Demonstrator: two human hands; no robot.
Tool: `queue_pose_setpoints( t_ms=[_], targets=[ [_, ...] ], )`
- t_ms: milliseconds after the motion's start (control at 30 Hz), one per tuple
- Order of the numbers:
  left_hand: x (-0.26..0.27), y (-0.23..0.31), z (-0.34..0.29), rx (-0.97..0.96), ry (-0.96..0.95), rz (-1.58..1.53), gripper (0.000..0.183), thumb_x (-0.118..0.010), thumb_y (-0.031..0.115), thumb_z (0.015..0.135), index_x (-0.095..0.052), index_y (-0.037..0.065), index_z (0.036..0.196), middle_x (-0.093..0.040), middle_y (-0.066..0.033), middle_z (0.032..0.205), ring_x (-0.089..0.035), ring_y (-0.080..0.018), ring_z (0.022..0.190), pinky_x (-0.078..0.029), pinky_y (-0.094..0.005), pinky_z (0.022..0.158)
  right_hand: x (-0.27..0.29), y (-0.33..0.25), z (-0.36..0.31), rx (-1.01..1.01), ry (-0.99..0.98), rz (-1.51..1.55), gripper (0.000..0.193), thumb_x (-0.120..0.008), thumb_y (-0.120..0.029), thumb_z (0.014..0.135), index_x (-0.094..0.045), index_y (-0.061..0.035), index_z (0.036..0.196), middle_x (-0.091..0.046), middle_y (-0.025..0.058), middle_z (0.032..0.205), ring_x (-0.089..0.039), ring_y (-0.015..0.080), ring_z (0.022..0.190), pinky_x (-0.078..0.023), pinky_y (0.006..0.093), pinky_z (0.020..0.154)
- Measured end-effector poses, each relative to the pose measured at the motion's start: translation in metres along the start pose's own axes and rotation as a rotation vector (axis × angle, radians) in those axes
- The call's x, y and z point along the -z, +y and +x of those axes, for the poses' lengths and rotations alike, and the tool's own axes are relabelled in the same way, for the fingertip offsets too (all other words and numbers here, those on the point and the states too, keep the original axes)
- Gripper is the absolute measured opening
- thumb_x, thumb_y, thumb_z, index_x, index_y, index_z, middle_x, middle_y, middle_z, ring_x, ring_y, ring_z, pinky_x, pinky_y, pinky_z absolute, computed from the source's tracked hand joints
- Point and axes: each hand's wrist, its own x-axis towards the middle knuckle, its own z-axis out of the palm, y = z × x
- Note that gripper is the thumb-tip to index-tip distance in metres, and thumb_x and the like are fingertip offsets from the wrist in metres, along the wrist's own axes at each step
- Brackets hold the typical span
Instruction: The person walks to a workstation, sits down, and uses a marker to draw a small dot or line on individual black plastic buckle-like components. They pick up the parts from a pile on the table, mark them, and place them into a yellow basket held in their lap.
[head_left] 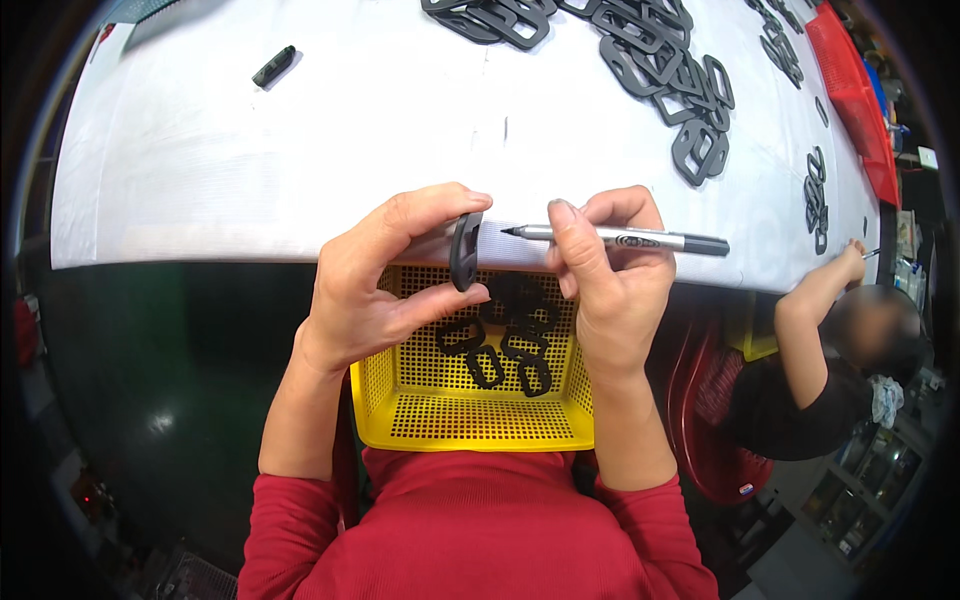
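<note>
Between the thumb and fingers of my left hand is a black oval ring-shaped part, held upright and seen nearly edge-on. My right hand grips a silver marker pen with a black tip bare and aimed left at the part, a short gap apart. Below both hands, a yellow perforated basket rests at my lap and holds several black ring-shaped parts. A black pen cap lies alone on the far left of the white table.
The white-covered table carries a heap of black ring parts at the far right and smaller groups beyond. A red basket stands along its right edge. Another person sits at right, near a dark red chair.
</note>
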Motion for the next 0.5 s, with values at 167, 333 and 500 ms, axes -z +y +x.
queue_pose_setpoints(
  t_ms=[167, 333, 500],
  targets=[
    [-0.003, -0.001, 0.002, -0.023, 0.042, 0.005, 0.054, -0.075, 0.000, 0.060, -0.055, 0.003, 0.111, -0.058, -0.0112, 0.107, -0.059, -0.0204, 0.095, -0.053, -0.0285, 0.077, -0.006, 0.012, 0.000, 0.172, -0.022, -0.123, 0.023, -0.064, -0.006, 0.077, -0.045, -0.0057, 0.065, -0.046, -0.0048, 0.054, -0.039, -0.0008, 0.048, -0.029, 0.0162, 0.041],
    [-0.002, -0.002, 0.002, -0.067, 0.042, 0.005, 0.055, -0.075, -0.001, 0.060, -0.054, 0.002, 0.111, -0.057, -0.0123, 0.107, -0.059, -0.0202, 0.095, -0.054, -0.0299, 0.076, -0.012, 0.016, 0.001, 0.212, -0.015, -0.138, 0.022, -0.063, -0.003, 0.076, -0.045, -0.0050, 0.064, -0.047, -0.0033, 0.053, -0.040, 0.0001, 0.047, -0.030, 0.0168, 0.041],
    [0.000, -0.002, 0.001, -0.054, 0.011, 0.016, 0.059, -0.078, -0.001, 0.056, -0.054, -0.001, 0.110, -0.056, -0.0157, 0.109, -0.056, -0.0246, 0.102, -0.050, -0.0328, 0.084, -0.011, 0.017, 0.002, 0.242, -0.029, -0.199, 0.023, -0.063, -0.002, 0.076, -0.044, -0.0048, 0.063, -0.046, -0.0030, 0.053, -0.043, 0.0007, 0.047, -0.032, 0.0174, 0.041]
  ],
)
